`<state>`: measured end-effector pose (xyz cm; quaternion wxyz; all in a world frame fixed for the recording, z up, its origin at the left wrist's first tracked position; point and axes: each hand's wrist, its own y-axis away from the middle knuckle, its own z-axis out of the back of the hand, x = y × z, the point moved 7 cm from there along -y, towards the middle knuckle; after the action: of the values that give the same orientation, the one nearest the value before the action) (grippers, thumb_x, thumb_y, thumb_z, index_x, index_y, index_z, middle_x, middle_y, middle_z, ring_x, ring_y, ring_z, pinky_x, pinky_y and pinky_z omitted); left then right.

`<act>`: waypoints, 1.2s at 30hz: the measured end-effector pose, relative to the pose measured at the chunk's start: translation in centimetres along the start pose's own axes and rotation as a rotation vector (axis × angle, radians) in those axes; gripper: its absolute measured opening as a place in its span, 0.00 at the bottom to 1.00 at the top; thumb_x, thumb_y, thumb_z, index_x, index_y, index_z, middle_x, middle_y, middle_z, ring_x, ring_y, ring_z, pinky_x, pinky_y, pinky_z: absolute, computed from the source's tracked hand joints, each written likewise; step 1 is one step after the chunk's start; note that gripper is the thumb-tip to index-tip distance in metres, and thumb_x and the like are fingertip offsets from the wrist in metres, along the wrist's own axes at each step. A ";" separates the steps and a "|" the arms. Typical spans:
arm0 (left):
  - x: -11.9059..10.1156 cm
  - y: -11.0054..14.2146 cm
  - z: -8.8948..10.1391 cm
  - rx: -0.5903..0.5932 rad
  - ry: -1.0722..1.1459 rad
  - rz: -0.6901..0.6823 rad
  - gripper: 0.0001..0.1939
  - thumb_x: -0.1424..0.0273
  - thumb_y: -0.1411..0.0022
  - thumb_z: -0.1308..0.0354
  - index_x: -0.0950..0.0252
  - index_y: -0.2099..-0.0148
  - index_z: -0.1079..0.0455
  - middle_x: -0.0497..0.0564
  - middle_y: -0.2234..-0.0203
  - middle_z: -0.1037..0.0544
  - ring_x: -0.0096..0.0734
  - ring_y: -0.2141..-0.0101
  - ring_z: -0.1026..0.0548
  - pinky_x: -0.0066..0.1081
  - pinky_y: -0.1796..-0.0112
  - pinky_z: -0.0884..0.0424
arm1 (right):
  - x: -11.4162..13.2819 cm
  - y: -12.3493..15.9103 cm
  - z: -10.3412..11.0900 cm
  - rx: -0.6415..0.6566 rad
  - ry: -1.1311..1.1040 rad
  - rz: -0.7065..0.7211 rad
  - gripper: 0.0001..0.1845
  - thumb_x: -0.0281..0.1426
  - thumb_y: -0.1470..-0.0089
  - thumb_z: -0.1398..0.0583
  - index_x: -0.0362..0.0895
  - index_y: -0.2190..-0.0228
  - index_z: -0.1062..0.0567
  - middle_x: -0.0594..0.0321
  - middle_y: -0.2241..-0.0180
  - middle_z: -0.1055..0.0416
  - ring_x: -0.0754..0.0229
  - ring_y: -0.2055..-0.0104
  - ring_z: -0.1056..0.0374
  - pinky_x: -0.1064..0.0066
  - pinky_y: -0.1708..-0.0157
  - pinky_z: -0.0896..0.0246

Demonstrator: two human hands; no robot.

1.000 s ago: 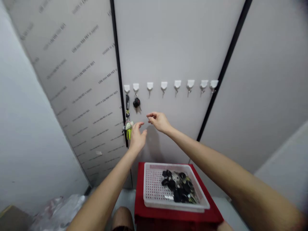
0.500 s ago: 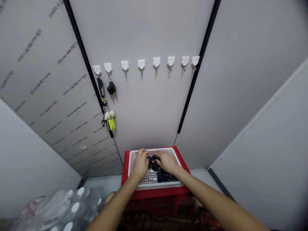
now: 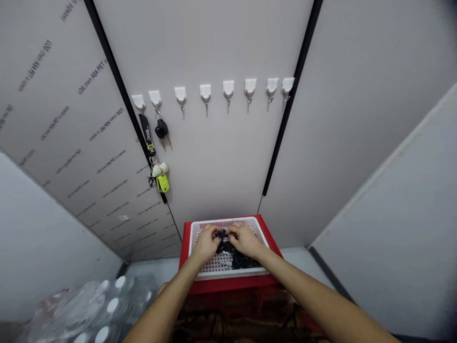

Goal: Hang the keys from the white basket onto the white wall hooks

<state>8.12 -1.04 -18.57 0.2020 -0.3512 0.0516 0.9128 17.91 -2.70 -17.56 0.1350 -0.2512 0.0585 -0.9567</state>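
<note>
A white perforated basket [image 3: 202, 272] rests on a red stool [image 3: 228, 286] against the wall and holds a heap of black keys [image 3: 238, 258]. Both hands are down inside the basket. My left hand [image 3: 206, 244] and my right hand [image 3: 245, 239] pinch a black key item [image 3: 223, 234] between them at the top of the heap, fingers curled. On the wall above runs a row of white hooks [image 3: 205, 93]. The leftmost hook carries a black lanyard with a green fob [image 3: 161, 181]; the second carries a black key fob [image 3: 161, 128].
A pack of plastic water bottles [image 3: 100, 309] lies on the floor at lower left. Grey panels with black seams [image 3: 282, 138] form the wall; a pale slanted surface [image 3: 400, 238] closes the right side. Dark cables lie under the stool.
Both hands dropped from the wall near the hooks into the basket. They now pinch a black key item together at the heap's top. The view tilted downward.
</note>
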 end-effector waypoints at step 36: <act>5.4 -1.5 7.6 -0.284 -0.093 0.342 0.25 0.83 0.57 0.58 0.68 0.53 0.45 0.56 0.60 0.33 0.30 0.60 0.35 0.27 0.60 0.42 | -6.8 -0.8 3.5 -0.371 -0.158 -0.500 0.19 0.26 0.62 0.55 0.39 0.67 0.32 0.59 0.75 0.31 0.62 0.74 0.37 0.73 0.71 0.45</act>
<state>0.42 3.89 -16.38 -0.0049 -0.3198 -0.0279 0.9471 25.13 -0.14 -17.52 -0.1482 -0.3518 0.1578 -0.9107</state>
